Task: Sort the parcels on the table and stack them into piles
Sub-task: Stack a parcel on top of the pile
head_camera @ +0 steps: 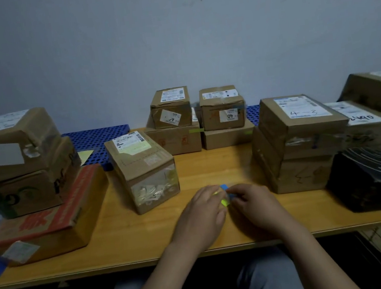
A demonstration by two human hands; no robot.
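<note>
1. Wooden counter holds the parcels: one loose parcel stands alone mid-left, with stacks around it.
2. Both grips are busy. The left hand and right hand pinch small coloured tabs between curled fingers.
3. Tip: I'd peel off a single tab cleanly, then tag the loose parcel before stacking it.

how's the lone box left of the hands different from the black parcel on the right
The lone box is brown cardboard; the black parcel is in glossy dark wrap. The lone box stands taller and apart; the black parcel lies lower, wider, close beside a stack. Both carry white labels on top.
</note>
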